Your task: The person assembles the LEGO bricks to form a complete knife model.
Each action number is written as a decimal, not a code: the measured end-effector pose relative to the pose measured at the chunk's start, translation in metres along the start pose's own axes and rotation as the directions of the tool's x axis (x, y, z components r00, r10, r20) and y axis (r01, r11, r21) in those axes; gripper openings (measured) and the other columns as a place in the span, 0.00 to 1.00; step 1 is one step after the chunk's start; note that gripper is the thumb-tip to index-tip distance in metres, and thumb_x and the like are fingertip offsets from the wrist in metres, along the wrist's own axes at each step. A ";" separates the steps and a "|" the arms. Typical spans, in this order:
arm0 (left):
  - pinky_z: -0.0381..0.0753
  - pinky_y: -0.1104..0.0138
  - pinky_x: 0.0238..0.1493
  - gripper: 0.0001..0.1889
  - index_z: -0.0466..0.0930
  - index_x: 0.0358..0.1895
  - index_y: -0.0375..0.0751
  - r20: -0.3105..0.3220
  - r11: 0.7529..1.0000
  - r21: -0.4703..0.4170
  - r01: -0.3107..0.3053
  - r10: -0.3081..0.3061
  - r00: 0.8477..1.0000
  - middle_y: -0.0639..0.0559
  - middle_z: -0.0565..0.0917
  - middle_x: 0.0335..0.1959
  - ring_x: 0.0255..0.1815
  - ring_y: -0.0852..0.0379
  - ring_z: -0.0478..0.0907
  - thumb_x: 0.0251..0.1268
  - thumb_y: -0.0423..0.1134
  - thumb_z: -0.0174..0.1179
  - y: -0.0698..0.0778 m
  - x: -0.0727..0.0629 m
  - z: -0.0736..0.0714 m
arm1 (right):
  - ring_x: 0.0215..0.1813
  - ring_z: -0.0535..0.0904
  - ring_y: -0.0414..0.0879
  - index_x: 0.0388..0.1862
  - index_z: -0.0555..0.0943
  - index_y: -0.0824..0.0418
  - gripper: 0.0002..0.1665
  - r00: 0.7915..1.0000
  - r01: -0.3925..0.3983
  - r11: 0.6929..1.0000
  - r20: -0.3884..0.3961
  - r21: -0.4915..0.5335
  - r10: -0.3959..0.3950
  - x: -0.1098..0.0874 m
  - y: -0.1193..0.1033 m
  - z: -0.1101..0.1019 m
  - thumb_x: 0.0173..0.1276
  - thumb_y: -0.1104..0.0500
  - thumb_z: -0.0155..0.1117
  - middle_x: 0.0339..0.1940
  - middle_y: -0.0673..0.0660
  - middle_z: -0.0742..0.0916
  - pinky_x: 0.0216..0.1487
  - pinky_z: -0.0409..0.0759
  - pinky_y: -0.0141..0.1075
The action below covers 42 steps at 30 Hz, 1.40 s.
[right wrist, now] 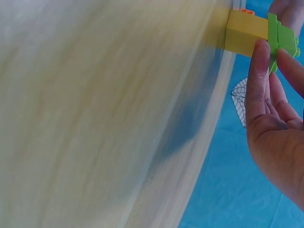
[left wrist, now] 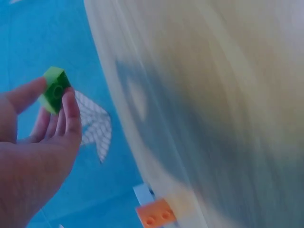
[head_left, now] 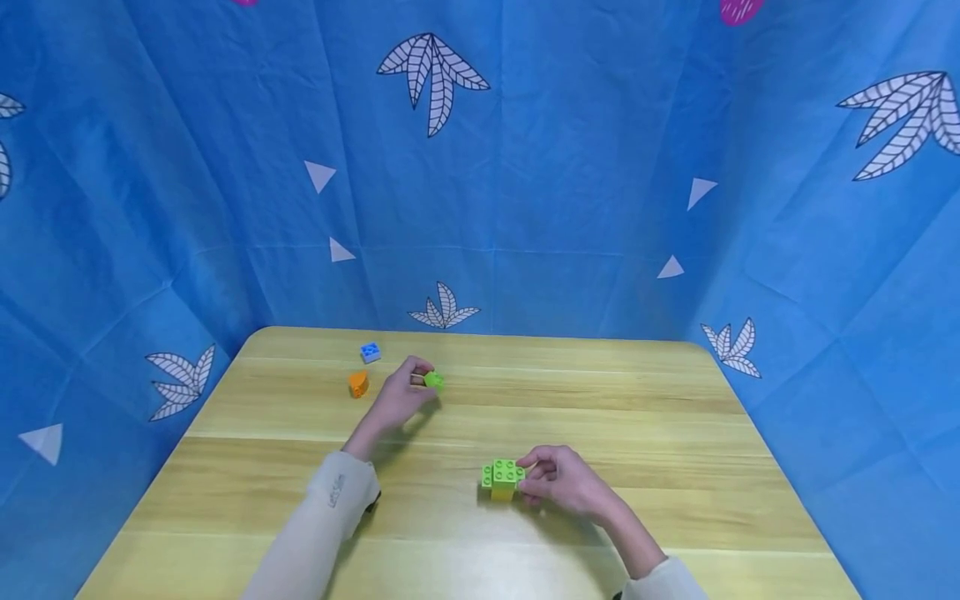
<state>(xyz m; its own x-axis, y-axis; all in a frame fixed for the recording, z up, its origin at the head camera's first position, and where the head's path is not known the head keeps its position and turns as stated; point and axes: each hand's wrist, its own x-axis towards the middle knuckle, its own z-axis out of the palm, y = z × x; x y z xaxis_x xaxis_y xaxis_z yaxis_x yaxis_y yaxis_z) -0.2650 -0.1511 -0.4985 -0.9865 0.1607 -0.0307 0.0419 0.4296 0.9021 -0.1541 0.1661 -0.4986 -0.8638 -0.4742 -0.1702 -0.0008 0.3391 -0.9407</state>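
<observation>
My left hand pinches a small green toy brick between thumb and fingers, over the far middle part of the table. A round stud shows on that brick in the left wrist view. Nearer the front, my right hand grips the right side of a block assembly, with thumb and fingertips on its green top bricks. Under the green layers sits a yellow block, standing on the table in the right wrist view. Green studs stick out to the left of the assembly in the head view.
An orange brick and a blue brick lie on the wooden table, left of my left hand. A blue printed curtain hangs behind the table and along both sides.
</observation>
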 end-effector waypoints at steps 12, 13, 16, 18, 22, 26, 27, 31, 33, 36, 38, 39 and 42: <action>0.84 0.57 0.61 0.19 0.75 0.58 0.40 0.087 0.998 -0.030 -0.062 0.064 0.994 0.46 0.82 0.54 0.56 0.50 0.81 0.67 0.28 0.67 0.013 -0.024 0.023 | 0.37 0.88 0.55 0.58 0.79 0.72 0.21 1.000 -0.010 0.999 -0.003 -0.035 0.010 0.000 0.001 0.000 0.69 0.65 0.70 0.37 0.63 0.89 0.40 0.89 0.41; 0.84 0.57 0.60 0.19 0.75 0.57 0.40 0.099 0.997 -0.030 -0.065 0.068 0.993 0.46 0.82 0.53 0.55 0.50 0.81 0.66 0.28 0.67 0.015 -0.026 0.024 | 0.37 0.88 0.55 0.58 0.79 0.72 0.21 1.000 -0.012 0.999 -0.004 -0.033 0.012 0.000 0.000 0.000 0.69 0.65 0.70 0.37 0.62 0.89 0.40 0.89 0.41; 0.85 0.59 0.57 0.18 0.74 0.55 0.40 0.144 0.997 -0.028 -0.074 0.077 0.987 0.46 0.82 0.50 0.52 0.52 0.81 0.65 0.28 0.69 0.017 -0.033 0.029 | 0.37 0.88 0.55 0.58 0.79 0.72 0.21 1.000 -0.023 0.999 -0.008 -0.027 0.023 0.001 -0.001 -0.001 0.68 0.65 0.70 0.37 0.62 0.89 0.40 0.89 0.42; 0.86 0.60 0.56 0.19 0.74 0.54 0.40 0.168 0.996 -0.037 -0.079 0.084 0.982 0.46 0.82 0.50 0.51 0.52 0.81 0.64 0.29 0.69 0.019 -0.039 0.032 | 0.37 0.88 0.56 0.58 0.79 0.72 0.21 1.000 -0.022 0.999 -0.007 -0.024 0.022 0.000 -0.002 -0.001 0.68 0.65 0.70 0.37 0.63 0.89 0.40 0.89 0.43; 0.85 0.63 0.56 0.19 0.74 0.54 0.41 0.212 0.993 -0.064 -0.095 0.107 0.971 0.47 0.82 0.52 0.52 0.53 0.82 0.64 0.30 0.70 0.023 -0.049 0.040 | 0.37 0.88 0.57 0.58 0.79 0.73 0.22 1.000 -0.010 1.000 -0.005 -0.007 0.010 0.000 -0.002 -0.001 0.68 0.65 0.70 0.37 0.65 0.89 0.39 0.89 0.44; 0.85 0.66 0.55 0.18 0.73 0.54 0.42 0.262 0.989 -0.088 -0.116 0.136 0.955 0.48 0.82 0.53 0.52 0.54 0.83 0.65 0.31 0.69 0.027 -0.059 0.048 | 0.37 0.88 0.59 0.58 0.78 0.74 0.21 1.000 -0.001 1.000 -0.001 0.006 0.001 0.000 -0.002 0.000 0.68 0.66 0.70 0.37 0.66 0.89 0.40 0.90 0.45; 0.85 0.65 0.55 0.18 0.73 0.54 0.41 0.268 0.987 -0.094 -0.128 0.149 0.952 0.47 0.82 0.53 0.52 0.54 0.83 0.65 0.31 0.69 0.028 -0.061 0.050 | 0.37 0.88 0.59 0.58 0.78 0.74 0.21 1.000 -0.001 1.000 0.000 0.007 0.001 0.000 -0.001 0.000 0.68 0.66 0.70 0.37 0.66 0.89 0.40 0.90 0.45; 0.85 0.59 0.59 0.19 0.75 0.54 0.42 0.259 0.981 -0.100 -0.166 0.186 0.948 0.49 0.85 0.51 0.51 0.54 0.84 0.64 0.33 0.71 0.030 -0.067 0.056 | 0.37 0.88 0.58 0.57 0.78 0.73 0.21 1.000 -0.001 1.000 -0.002 0.001 0.001 0.001 -0.001 0.000 0.68 0.67 0.70 0.37 0.65 0.89 0.40 0.90 0.44; 0.83 0.55 0.61 0.19 0.76 0.54 0.43 0.252 0.979 -0.095 -0.180 0.198 0.947 0.50 0.85 0.50 0.52 0.55 0.83 0.63 0.36 0.72 0.031 -0.069 0.059 | 0.37 0.88 0.58 0.57 0.78 0.73 0.21 1.000 -0.004 1.000 -0.004 -0.003 0.004 0.002 -0.001 0.000 0.68 0.66 0.70 0.37 0.65 0.89 0.40 0.90 0.44; 0.82 0.53 0.63 0.19 0.77 0.53 0.45 0.251 0.977 -0.089 -0.196 0.212 0.945 0.53 0.84 0.50 0.52 0.55 0.82 0.62 0.38 0.73 0.032 -0.072 0.063 | 0.37 0.88 0.58 0.57 0.79 0.73 0.21 1.000 -0.007 1.000 -0.003 -0.001 0.007 0.002 -0.002 0.000 0.68 0.66 0.70 0.37 0.64 0.89 0.41 0.90 0.44; 0.82 0.55 0.63 0.19 0.77 0.52 0.46 0.258 0.975 -0.082 -0.206 0.221 0.941 0.55 0.84 0.50 0.53 0.57 0.81 0.62 0.39 0.73 0.033 -0.074 0.065 | 0.37 0.88 0.57 0.57 0.79 0.73 0.21 1.000 -0.008 1.000 -0.002 0.003 0.008 0.001 -0.002 0.000 0.68 0.66 0.70 0.37 0.64 0.89 0.41 0.90 0.44; 0.82 0.57 0.62 0.19 0.77 0.52 0.47 0.263 0.974 -0.081 -0.211 0.225 0.938 0.55 0.84 0.50 0.52 0.57 0.82 0.62 0.39 0.73 0.033 -0.075 0.066 | 0.37 0.88 0.57 0.57 0.79 0.73 0.21 1.000 -0.008 1.000 -0.001 0.004 0.008 0.001 -0.002 0.000 0.68 0.66 0.70 0.37 0.64 0.89 0.41 0.90 0.44; 0.82 0.59 0.62 0.19 0.76 0.53 0.47 0.277 0.972 -0.091 -0.215 0.232 0.933 0.56 0.84 0.50 0.52 0.57 0.82 0.63 0.39 0.73 0.034 -0.077 0.069 | 0.37 0.88 0.56 0.57 0.78 0.73 0.21 1.000 -0.012 1.000 -0.002 0.007 0.012 0.001 -0.002 0.000 0.68 0.66 0.70 0.37 0.64 0.89 0.40 0.90 0.43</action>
<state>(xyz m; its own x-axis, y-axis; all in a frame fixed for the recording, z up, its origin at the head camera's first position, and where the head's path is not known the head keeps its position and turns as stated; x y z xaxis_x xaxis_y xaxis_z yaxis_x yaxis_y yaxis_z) -0.1767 -0.0875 -0.4954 -0.8665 0.4954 0.0614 0.2384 0.3026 0.9228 -0.1552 0.1647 -0.4971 -0.8648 -0.4685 -0.1805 0.0128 0.3388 -0.9408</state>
